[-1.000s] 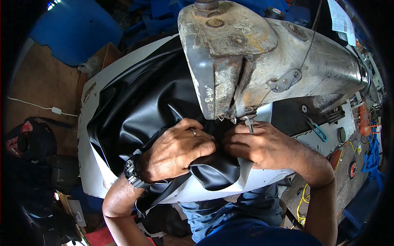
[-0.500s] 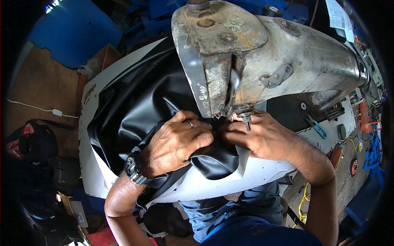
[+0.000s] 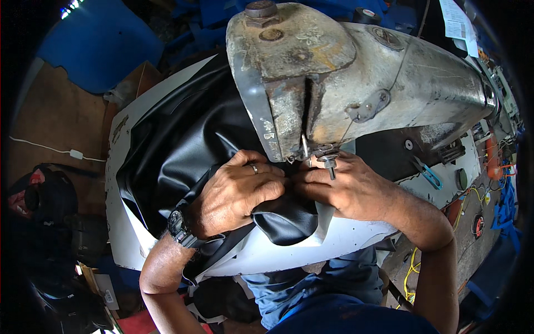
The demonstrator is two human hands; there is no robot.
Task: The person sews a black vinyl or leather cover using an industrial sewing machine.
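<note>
A worn grey sewing machine point(image 3: 345, 72) reaches over the work from the upper right. Beneath its head bunches a large piece of glossy black leather-like material point(image 3: 194, 139), with a pale backing along one folded edge. My left hand point(image 3: 236, 192), wearing a ring and a watch point(image 3: 181, 228), presses and grips the material left of the needle area with curled fingers. On the other side my right hand point(image 3: 347, 189) pinches the material, its fingertips partly behind the tension knob point(image 3: 329, 163). The machine's head and my hands hide the needle.
The white sewing table point(image 3: 278, 259) has a chipped edge. On its right lie teal-handled snips point(image 3: 429, 175), a small metal disc point(image 3: 409, 145) and a dark round tin point(image 3: 461, 179). Yellow cord point(image 3: 411, 273) hangs at lower right; a brown board point(image 3: 61, 119) stands left.
The metal lever at the machine's head has dropped, and a thread now shows along the arm. Machine and hands appear slightly further left in view; both hands keep their grip.
</note>
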